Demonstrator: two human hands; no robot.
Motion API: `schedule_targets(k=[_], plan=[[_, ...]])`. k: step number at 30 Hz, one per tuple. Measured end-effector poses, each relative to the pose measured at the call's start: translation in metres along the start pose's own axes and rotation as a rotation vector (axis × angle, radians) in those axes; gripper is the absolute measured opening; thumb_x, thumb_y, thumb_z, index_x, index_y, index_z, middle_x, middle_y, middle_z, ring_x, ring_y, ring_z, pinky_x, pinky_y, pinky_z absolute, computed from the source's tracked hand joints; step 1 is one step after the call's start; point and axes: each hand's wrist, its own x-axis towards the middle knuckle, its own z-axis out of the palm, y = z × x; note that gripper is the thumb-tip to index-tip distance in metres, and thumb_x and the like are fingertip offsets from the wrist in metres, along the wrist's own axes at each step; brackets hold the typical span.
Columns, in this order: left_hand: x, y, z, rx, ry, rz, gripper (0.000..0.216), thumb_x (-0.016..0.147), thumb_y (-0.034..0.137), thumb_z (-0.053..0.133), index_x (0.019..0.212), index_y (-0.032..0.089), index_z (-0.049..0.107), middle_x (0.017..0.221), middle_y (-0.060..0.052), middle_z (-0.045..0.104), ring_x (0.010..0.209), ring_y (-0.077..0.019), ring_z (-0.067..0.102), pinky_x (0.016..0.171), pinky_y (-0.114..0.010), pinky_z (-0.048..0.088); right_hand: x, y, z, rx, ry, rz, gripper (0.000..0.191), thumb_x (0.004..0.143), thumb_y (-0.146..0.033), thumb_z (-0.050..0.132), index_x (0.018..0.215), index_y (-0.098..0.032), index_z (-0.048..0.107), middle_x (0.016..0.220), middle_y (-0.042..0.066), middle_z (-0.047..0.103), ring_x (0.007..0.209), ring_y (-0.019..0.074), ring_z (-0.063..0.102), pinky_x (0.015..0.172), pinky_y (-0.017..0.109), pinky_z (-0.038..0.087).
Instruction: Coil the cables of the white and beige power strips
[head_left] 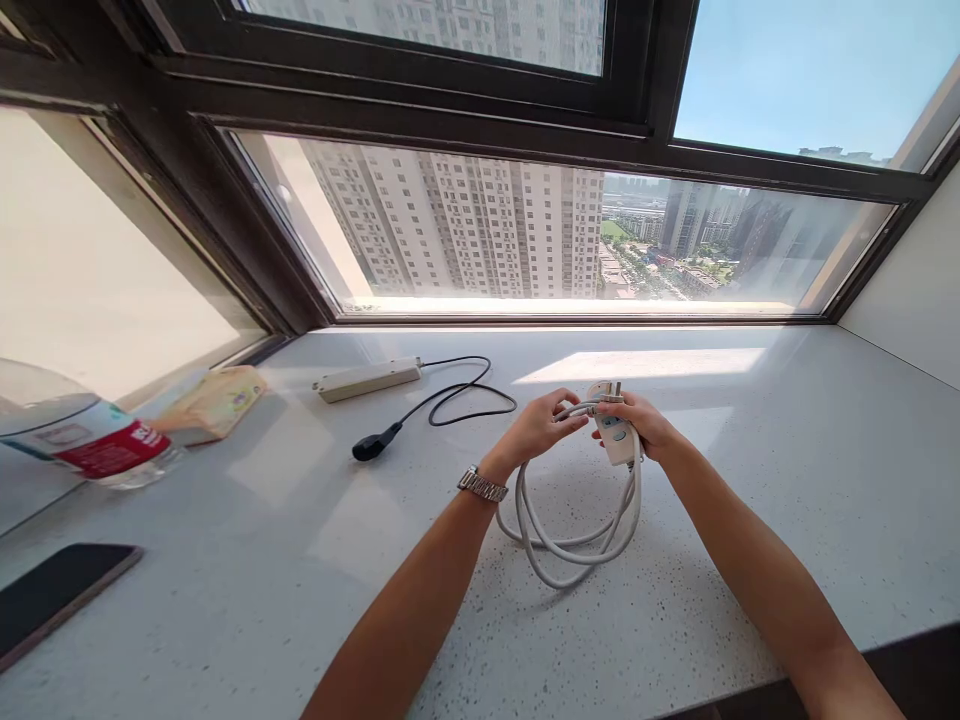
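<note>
My right hand (646, 424) is closed around a white power strip (618, 446) and holds its pronged plug (611, 395) against the strip's upper part, prongs pointing up. Close beside it, my left hand (541, 430) pinches the white cord (576, 409) near the plug. The rest of the cord hangs in loose coils (570, 548) beneath both hands, low over the white speckled countertop (390, 590). Fingers cover part of the strip and plug. A metal watch (482, 484) is on my left wrist.
Left of my hands lie a longer off-white power strip (369, 380) and its black cord (471, 385) with a black plug (375, 442). Farther left are a tissue pack (217, 402), a large plastic bottle (97, 440) and a phone (60, 595). A dark-framed window (585, 322) borders the back.
</note>
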Motion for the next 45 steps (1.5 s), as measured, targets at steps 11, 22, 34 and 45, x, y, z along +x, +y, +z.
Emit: schedule_targets(k=[11,22,34,45], plan=[[-0.001,0.0,-0.019,-0.519,-0.001,-0.249,0.033,0.068,0.034,0.076,0.088,0.013,0.061,0.061,0.003,0.05,0.051,-0.0091,0.053,0.048,-0.02,0.043,0.004,-0.009,-0.027,0.13,0.265,-0.233,0.05,0.062,-0.039,0.084,0.099,-0.019,0.058,0.081,0.003,0.067,0.068,0.0212,0.07,0.057,0.032,0.058],[0.006,0.006,-0.007,-0.994,0.109,-0.367,0.023,0.085,0.035,0.062,0.08,0.016,0.05,0.056,0.011,0.023,0.038,-0.001,0.013,0.034,-0.011,0.012,0.006,0.001,-0.021,0.038,0.147,-0.053,0.036,0.071,-0.043,0.076,0.094,-0.017,0.067,0.1,0.01,0.071,0.068,0.0191,0.07,0.055,0.028,0.056],[0.008,-0.019,0.003,-0.712,0.131,-0.477,0.029,0.085,0.033,0.063,0.099,0.008,0.065,0.062,0.004,0.045,0.043,-0.0033,0.038,0.039,-0.015,0.032,0.016,0.022,-0.027,0.178,0.128,0.105,0.014,0.074,-0.025,0.075,0.08,-0.014,0.067,0.07,0.007,0.07,0.056,0.0174,0.067,0.05,0.029,0.058],[0.007,-0.032,0.012,-0.635,0.157,-0.513,0.035,0.085,0.03,0.066,0.114,0.013,0.059,0.117,-0.016,0.063,0.084,-0.0149,0.065,0.07,-0.024,0.054,0.022,0.031,-0.1,0.31,0.667,0.015,0.01,0.079,-0.02,0.066,0.079,-0.017,0.056,0.072,0.005,0.065,0.057,0.0166,0.065,0.053,0.031,0.059]])
